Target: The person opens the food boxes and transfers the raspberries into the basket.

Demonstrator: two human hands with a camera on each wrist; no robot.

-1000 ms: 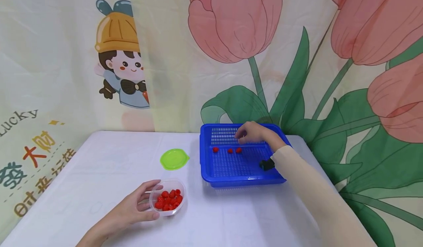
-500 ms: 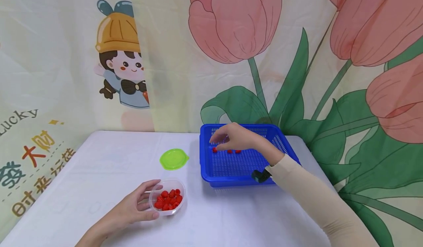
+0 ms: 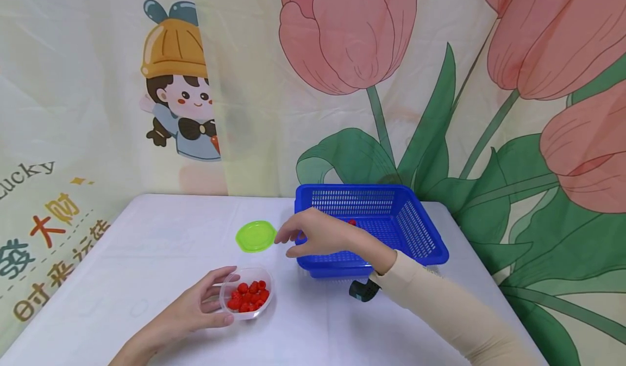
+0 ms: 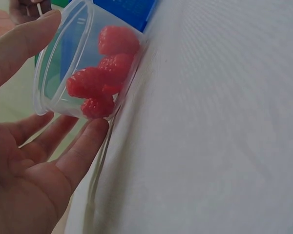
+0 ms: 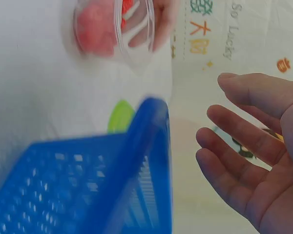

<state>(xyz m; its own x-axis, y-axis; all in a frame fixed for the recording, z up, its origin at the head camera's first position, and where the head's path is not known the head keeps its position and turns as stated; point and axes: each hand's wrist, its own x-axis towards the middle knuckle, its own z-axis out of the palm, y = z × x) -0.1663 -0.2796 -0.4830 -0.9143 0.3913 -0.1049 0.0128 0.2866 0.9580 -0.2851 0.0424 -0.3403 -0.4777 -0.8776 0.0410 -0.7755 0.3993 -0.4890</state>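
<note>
My left hand (image 3: 202, 301) holds a clear plastic tub (image 3: 246, 314) on the table, thumb on one side and fingers on the other. Several red raspberries (image 4: 103, 73) lie inside it. Over the left rim of a blue basket (image 3: 420, 230) hovers my right hand (image 3: 318, 233), its thumb apart from its loosely bent fingers. The right wrist view shows nothing between those fingers (image 5: 229, 170). One raspberry (image 3: 352, 222) shows on the basket's floor; my right hand and forearm hide part of the basket.
A bright green lid (image 3: 255, 236) lies flat behind the tub, close to my right fingertips. The white-covered table (image 3: 186, 230) ends at a printed curtain (image 3: 254, 83) at the back. A small black device (image 3: 364, 290) hangs under my right wrist.
My right hand has swung from over the back of the basket leftward and nearer, to its left rim. The left hand and tub have stayed in place.
</note>
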